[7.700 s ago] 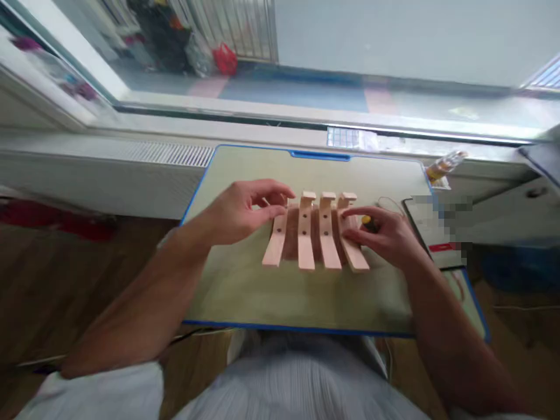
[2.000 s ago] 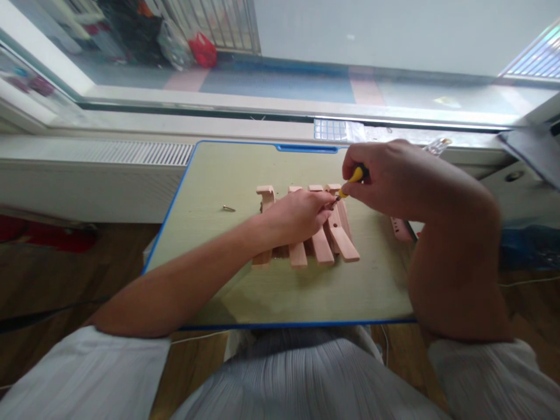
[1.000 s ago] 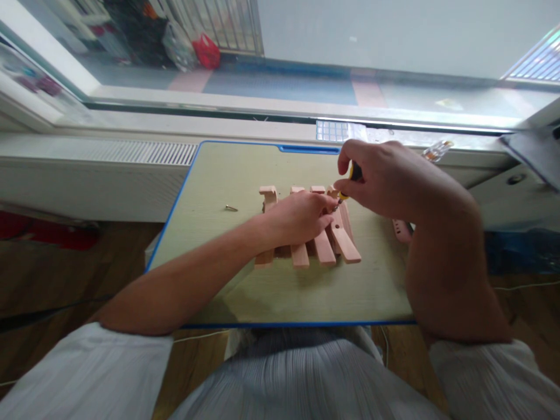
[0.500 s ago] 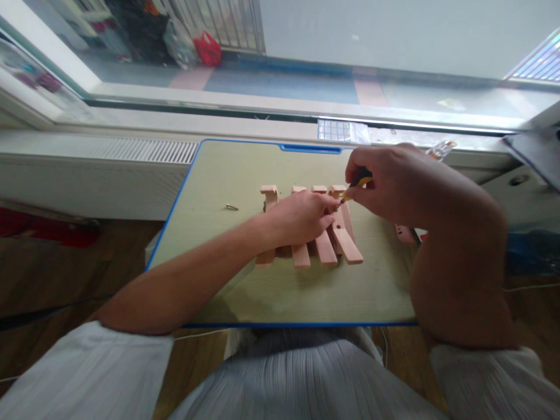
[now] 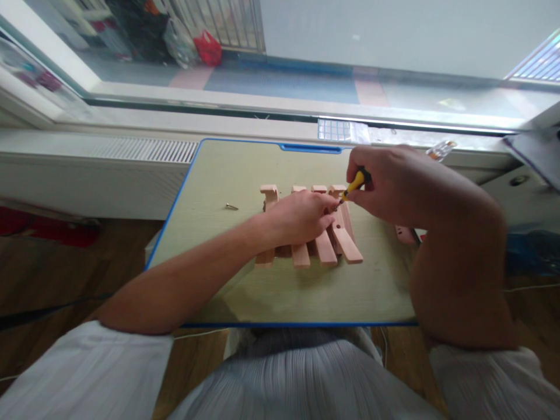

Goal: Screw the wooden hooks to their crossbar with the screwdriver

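Your right elbow juts out and bends sharply, bringing your right hand [image 5: 385, 184] over the work, its fingers gripping a yellow-and-black-handled screwdriver [image 5: 357, 179] tilted down and leftward. Your left forearm reaches diagonally across the pale green, blue-edged table [image 5: 245, 169]; your left hand [image 5: 301, 216], fingers bunched, meets the screwdriver's tip at the rightmost pale wooden hooked slat [image 5: 347, 242]. You cannot tell what those fingertips pinch. The slats lie mid-table, partly beneath that hand.
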Demonstrator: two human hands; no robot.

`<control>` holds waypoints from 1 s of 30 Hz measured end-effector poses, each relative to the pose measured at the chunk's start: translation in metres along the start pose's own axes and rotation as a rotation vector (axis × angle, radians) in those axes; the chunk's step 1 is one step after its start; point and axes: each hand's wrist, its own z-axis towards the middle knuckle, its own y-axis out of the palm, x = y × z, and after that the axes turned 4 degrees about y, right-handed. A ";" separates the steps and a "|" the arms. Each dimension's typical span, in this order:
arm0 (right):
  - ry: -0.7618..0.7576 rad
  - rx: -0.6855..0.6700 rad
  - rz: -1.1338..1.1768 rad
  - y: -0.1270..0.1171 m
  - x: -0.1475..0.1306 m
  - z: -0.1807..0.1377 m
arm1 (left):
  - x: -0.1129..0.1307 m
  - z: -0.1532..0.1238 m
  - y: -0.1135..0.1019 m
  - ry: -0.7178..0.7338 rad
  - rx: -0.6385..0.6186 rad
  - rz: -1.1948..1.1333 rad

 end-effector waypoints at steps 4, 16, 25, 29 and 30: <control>0.086 -0.010 -0.005 -0.001 -0.001 0.003 | 0.001 0.001 -0.001 -0.010 0.000 0.015; -0.069 -0.009 0.053 0.006 -0.001 0.001 | 0.001 0.001 -0.002 0.001 -0.015 -0.022; 0.025 0.000 -0.034 0.003 -0.008 0.005 | 0.002 0.000 -0.003 -0.015 -0.005 -0.041; 0.003 0.024 -0.012 0.006 -0.004 0.005 | 0.003 0.000 -0.003 -0.012 -0.004 -0.024; -0.026 0.024 0.004 0.007 -0.003 0.005 | 0.003 0.000 -0.004 -0.017 -0.011 -0.027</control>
